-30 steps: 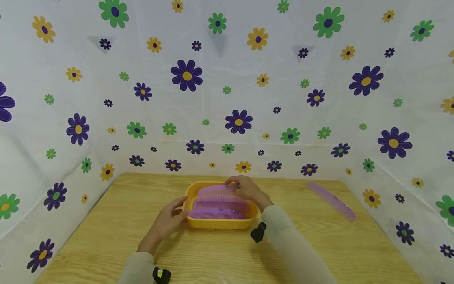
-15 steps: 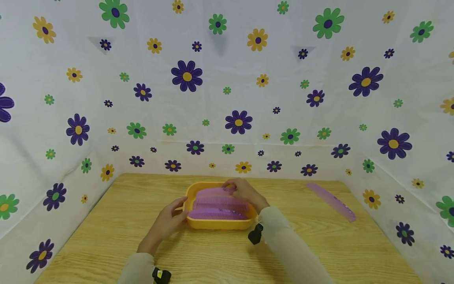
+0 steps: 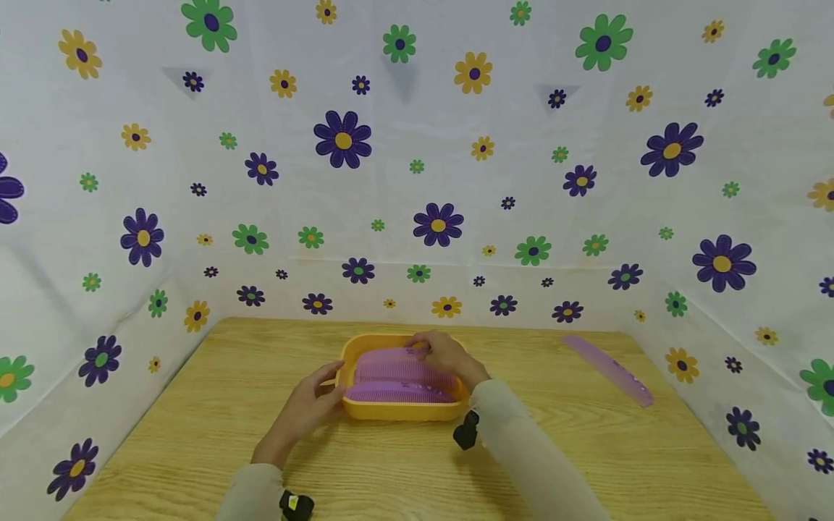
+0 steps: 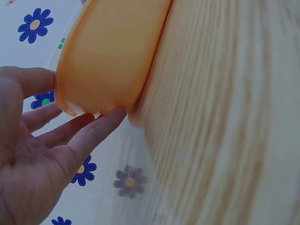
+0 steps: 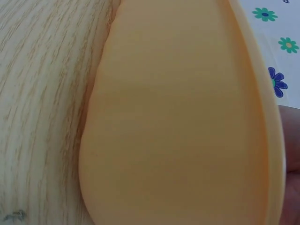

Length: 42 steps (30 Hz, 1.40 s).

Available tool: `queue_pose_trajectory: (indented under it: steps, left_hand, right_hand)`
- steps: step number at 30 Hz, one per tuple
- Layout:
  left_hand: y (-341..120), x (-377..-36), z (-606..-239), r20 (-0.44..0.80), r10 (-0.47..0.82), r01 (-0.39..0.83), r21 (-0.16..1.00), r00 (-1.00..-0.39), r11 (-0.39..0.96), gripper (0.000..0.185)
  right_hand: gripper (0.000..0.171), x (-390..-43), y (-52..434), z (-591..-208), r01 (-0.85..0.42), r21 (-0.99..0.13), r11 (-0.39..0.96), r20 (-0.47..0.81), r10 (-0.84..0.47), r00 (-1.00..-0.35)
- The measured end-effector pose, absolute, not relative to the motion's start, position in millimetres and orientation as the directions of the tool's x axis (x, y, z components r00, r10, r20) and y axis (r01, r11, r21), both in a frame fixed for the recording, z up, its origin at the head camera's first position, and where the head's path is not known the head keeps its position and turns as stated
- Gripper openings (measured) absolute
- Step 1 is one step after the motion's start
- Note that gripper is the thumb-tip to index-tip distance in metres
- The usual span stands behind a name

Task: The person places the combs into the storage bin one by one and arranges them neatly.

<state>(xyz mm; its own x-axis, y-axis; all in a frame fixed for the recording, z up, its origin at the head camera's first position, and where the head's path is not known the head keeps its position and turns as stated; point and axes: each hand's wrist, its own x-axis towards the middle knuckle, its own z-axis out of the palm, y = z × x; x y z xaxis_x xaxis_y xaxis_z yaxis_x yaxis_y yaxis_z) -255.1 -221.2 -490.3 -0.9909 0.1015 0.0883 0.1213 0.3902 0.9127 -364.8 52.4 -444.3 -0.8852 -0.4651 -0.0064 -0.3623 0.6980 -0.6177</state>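
Note:
A yellow plastic basket [image 3: 404, 412] stands on the table and holds several purple combs. My left hand [image 3: 306, 401] holds its left end. In the left wrist view my left fingers and thumb [image 4: 96, 133] lie on the basket's end, from rim to bottom edge. My right hand [image 3: 446, 354] reaches in over the right side and pinches the upper right part of a purple comb [image 3: 384, 367]. That comb lies teeth toward me, behind a front comb [image 3: 384, 391] patterned in white. In the right wrist view the basket wall [image 5: 173, 117] hides most of my right hand.
Another purple comb [image 3: 609, 370] lies slanted on the right part of the wooden table [image 3: 404, 477]. White sheets [image 3: 293, 195] printed with flowers close off the back and both sides.
My right hand has moved a little left and toward me, bringing its comb down over the middle of the basket. My left hand and the comb on the table have stayed put.

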Motion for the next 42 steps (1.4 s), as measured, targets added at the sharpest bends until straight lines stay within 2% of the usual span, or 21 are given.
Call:
queue_pose_trajectory:
  steps: [19, 26, 35, 42]
  left_hand:
    - [-221.6, -253.1, -489.2, 0.082, 0.098, 0.114, 0.912, -0.992, 0.394, 0.054]
    - [-221.4, -253.3, -489.7, 0.088, 0.098, 0.120, 0.910, -0.991, 0.397, 0.054]
    - [-221.1, -253.5, -490.3, 0.084, 0.099, 0.117, 0.911, -0.992, 0.396, 0.054]
    - [-220.8, -252.1, -488.5, 0.078, 0.091, 0.108, 0.914, -0.993, 0.391, 0.054]
  right_hand:
    - [0.052, -371.2, 51.4, -455.9, -0.327, -0.620, 0.713, -0.053, -0.455, -0.889]
    - [0.045, -370.4, 50.3, -457.7, -0.326, -0.600, 0.730, -0.057, -0.446, -0.893]
    - [0.045, -368.8, 52.1, -455.3, -0.325, -0.608, 0.724, -0.064, -0.452, -0.890]
    - [0.039, -365.2, 60.7, -442.1, -0.374, -0.600, 0.707, -0.026, -0.484, -0.875]
